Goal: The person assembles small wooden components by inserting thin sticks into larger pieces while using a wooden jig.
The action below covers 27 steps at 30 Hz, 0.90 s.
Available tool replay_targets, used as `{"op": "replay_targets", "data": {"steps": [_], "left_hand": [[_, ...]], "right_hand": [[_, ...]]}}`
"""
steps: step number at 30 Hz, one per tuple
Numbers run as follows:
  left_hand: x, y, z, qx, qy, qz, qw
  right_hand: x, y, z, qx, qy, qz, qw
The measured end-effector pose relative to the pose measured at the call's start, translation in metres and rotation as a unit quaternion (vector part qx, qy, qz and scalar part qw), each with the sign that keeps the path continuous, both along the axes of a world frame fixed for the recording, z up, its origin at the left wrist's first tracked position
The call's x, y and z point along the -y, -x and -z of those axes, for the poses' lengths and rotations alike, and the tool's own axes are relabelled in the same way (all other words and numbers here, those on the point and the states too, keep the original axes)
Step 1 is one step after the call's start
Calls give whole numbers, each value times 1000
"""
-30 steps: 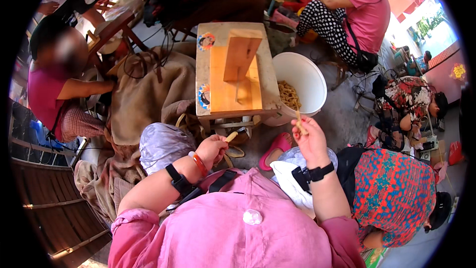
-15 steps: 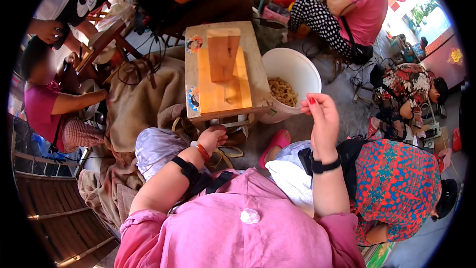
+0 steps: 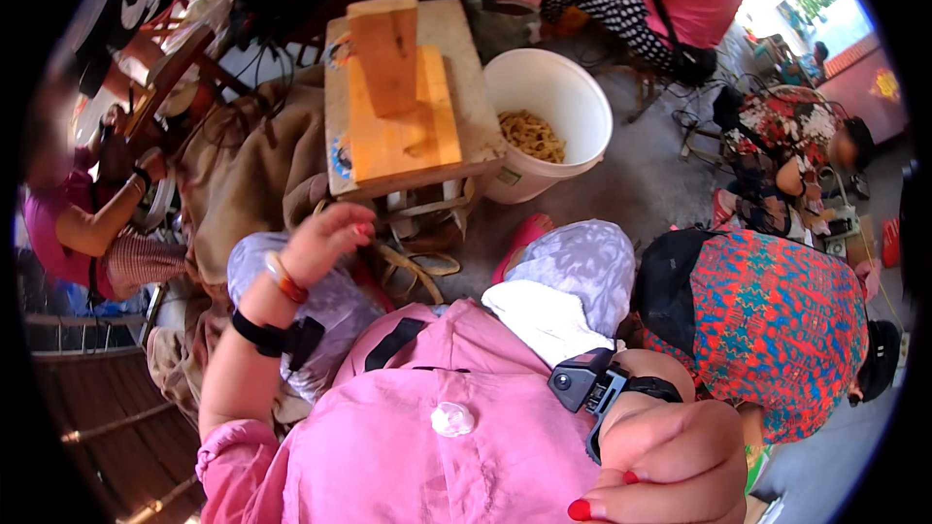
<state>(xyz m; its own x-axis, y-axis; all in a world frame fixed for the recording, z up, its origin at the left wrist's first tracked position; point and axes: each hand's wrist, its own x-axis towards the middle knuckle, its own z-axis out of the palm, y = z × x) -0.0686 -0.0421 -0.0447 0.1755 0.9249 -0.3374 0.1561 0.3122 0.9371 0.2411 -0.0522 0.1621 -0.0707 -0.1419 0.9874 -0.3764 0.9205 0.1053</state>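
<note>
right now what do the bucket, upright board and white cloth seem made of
Bucket: probably plastic, from its smooth white walls and thick rim. Upright board: wood, perhaps varnished, from its warm brown, streaky face. White cloth: maybe cotton towelling, matt and limply draped; weave unclear.

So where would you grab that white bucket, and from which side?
Probably the white bucket is best taken by its rim, from the right: it stands mouth-up with that edge exposed, while the wooden table crowds its left.

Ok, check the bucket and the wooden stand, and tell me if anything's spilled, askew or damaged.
Nothing stands out: the white bucket is upright with the tan pieces inside it, and the wooden stand rests on the low table, no damage visible.
</note>
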Motion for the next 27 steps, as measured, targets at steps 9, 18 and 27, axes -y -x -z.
{"op": "replay_targets", "data": {"steps": [9, 18, 27], "left_hand": [[1, 121, -29, -147, -51, -138, 978], [-29, 135, 101, -54, 94, -109, 988], [-41, 132, 183, -7, 80, -90, 993]], "right_hand": [[2, 24, 8, 10, 55, -86, 995], [-3, 21, 15, 231, 227, -16, 946], [-52, 49, 32, 351, 310, 38, 883]]}}
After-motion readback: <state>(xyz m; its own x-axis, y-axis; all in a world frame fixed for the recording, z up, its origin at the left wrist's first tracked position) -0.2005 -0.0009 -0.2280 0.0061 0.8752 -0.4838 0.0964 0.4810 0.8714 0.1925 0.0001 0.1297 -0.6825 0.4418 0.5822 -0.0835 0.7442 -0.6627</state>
